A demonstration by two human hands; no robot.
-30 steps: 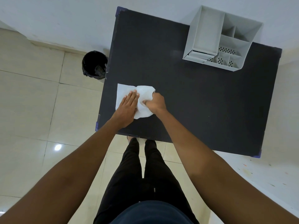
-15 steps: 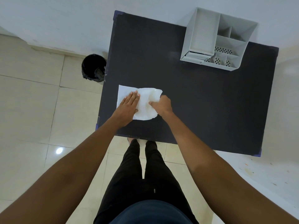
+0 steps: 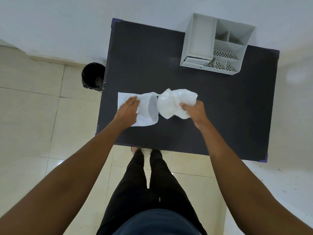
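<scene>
Well, closest to me are my dark trousers (image 3: 144, 184) over the pale tiled floor (image 3: 33, 133), and beyond them the front edge of the black table (image 3: 220, 116). My left hand (image 3: 127, 110) lies flat on the white pouch (image 3: 147, 116), fingers straight and close together. It pins the pouch to the tabletop near the left edge. My right hand (image 3: 194, 111) is curled round the crumpled white bundle (image 3: 171, 102), thumb and fingers gripping its right side. The bundle sits just off the pouch's open mouth.

I judge the emptying nearly done, since the bulk of the bundle is outside and the pouch looks flat and slack under my palm. The bundle's left end touches the mouth, and I cannot tell whether a corner of it is tucked inside. What is left, as I see it, is to draw the bundle clear and then set it and the empty pouch somewhere.

Farther back, well apart from my hands, a grey compartment organizer (image 3: 199, 41) stands at the table's far right. A black bin (image 3: 93, 76) stands on the floor by the table's left side, near the white wall (image 3: 67, 22).
</scene>
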